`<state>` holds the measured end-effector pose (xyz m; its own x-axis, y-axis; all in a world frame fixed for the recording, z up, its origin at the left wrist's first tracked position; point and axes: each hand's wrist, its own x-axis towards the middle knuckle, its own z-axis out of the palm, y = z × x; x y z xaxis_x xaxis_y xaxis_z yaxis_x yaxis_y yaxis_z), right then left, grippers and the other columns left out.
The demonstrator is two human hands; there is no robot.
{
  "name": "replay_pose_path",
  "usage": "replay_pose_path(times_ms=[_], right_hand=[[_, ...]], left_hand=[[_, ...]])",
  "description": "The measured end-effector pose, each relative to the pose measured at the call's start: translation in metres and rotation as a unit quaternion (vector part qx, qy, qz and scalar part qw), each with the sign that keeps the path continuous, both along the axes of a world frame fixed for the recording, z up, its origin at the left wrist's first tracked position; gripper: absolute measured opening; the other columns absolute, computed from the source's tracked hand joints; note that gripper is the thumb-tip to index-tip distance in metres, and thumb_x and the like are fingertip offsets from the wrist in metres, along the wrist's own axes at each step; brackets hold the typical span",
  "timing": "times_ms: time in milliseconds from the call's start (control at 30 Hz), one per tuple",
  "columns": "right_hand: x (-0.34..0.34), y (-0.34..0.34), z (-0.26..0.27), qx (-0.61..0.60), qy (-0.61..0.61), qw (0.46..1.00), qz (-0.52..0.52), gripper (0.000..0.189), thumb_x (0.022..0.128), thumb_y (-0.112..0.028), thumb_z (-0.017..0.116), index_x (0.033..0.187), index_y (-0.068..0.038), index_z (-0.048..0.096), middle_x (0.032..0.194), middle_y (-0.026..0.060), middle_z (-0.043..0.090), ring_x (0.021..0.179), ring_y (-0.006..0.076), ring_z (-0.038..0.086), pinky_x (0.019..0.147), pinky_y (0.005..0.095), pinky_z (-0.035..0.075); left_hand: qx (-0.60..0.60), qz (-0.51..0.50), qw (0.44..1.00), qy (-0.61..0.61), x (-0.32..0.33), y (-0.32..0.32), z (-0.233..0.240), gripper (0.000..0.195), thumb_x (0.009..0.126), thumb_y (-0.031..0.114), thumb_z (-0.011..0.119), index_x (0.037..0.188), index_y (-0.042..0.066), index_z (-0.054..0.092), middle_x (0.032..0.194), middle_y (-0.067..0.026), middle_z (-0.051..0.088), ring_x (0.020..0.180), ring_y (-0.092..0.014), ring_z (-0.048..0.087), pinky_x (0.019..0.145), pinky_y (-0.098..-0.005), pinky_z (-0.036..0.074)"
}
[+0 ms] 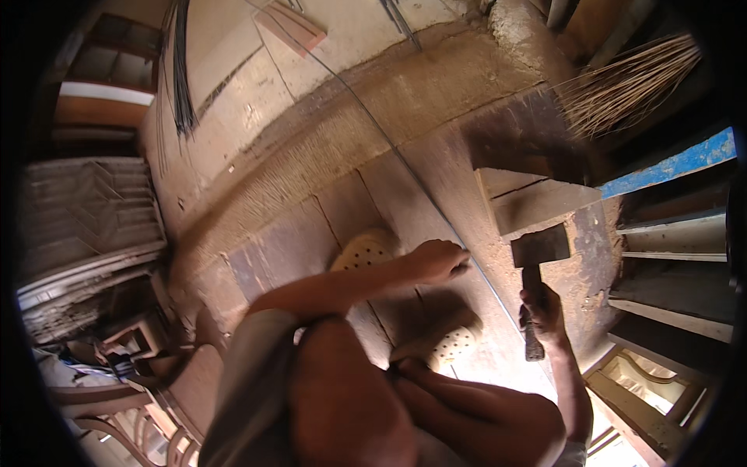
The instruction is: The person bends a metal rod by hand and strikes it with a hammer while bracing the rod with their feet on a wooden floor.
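Note:
My right hand point(544, 312) is wrapped around the handle of a mallet-like tool point(540, 245) with a broad, dark, block-shaped head. The tool is held above the floor on the right. My left hand point(440, 261) is closed at a long thin rod point(415, 175), seemingly metal, with the fingertips turned down and partly hidden. From the top of the view the rod runs diagonally past that hand, towards the bright floor beneath my right forearm. Both my feet are in pale perforated clogs point(455, 345), beside the rod.
A wooden board point(545, 204) lies near the tool head. Stick-broom bristles point(636, 84) and a blue-painted plank point(671, 163) are at the right. Dark rods point(182, 76) hang or lie at upper left, near a reddish wooden panel point(292, 26). A wooden chair point(192, 385) stands lower left.

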<state>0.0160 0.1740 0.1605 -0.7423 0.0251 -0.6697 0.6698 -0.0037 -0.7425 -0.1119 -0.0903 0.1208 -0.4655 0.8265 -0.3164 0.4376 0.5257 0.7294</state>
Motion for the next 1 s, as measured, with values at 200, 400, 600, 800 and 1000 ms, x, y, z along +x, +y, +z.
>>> replay_pose_path(times_ms=[200,400,600,800,1000], right_hand=[[0.032,0.005,-0.003,0.044,-0.026,0.997,-0.053,0.036,0.086,-0.037,0.069,0.089,-0.005,0.053,0.059,0.0026,0.054,0.045,0.0121,0.053,0.040,0.0257,0.044],[0.063,-0.034,0.011,0.102,0.000,0.983,-0.154,0.032,0.090,-0.033,0.065,0.087,-0.004,0.053,0.056,0.0038,0.053,0.042,0.0129,0.051,0.039,0.0271,0.042],[0.153,-0.060,0.021,0.168,-0.065,0.952,-0.248,0.035,0.088,-0.034,0.067,0.081,-0.004,0.050,0.054,0.0050,0.052,0.039,0.0151,0.051,0.035,0.0290,0.041],[0.209,-0.146,0.017,0.203,-0.159,0.888,-0.381,0.027,0.087,-0.028,0.068,0.079,-0.008,0.051,0.051,0.0015,0.047,0.038,0.0131,0.045,0.035,0.0279,0.036],[0.197,-0.192,0.019,0.190,-0.178,0.884,-0.388,0.026,0.088,-0.028,0.066,0.080,-0.009,0.051,0.054,0.0008,0.047,0.040,0.0117,0.043,0.036,0.0261,0.035]], left_hand=[[0.031,-0.393,0.901,0.180,0.005,0.003,0.106,0.020,0.090,0.022,0.054,0.094,0.004,0.062,0.099,-0.0157,0.062,0.093,-0.028,0.060,0.078,-0.0451,0.046],[0.016,-0.315,0.916,0.248,0.027,0.065,-0.036,0.031,0.088,0.020,0.053,0.113,0.002,0.058,0.116,-0.0185,0.055,0.116,-0.032,0.050,0.100,-0.0496,0.036],[0.128,-0.138,0.936,0.298,0.064,0.053,-0.105,0.026,0.088,0.018,0.049,0.110,0.007,0.058,0.110,-0.0140,0.057,0.110,-0.028,0.053,0.093,-0.0427,0.042],[0.235,-0.257,0.936,0.059,0.045,0.018,-0.124,0.023,0.091,0.024,0.045,0.088,0.005,0.059,0.093,-0.0118,0.061,0.098,-0.027,0.059,0.088,-0.0390,0.046],[0.229,-0.317,0.910,0.138,0.046,-0.030,-0.117,0.024,0.086,0.020,0.050,0.076,0.003,0.062,0.081,-0.0177,0.065,0.087,-0.034,0.063,0.091,-0.0451,0.045]])
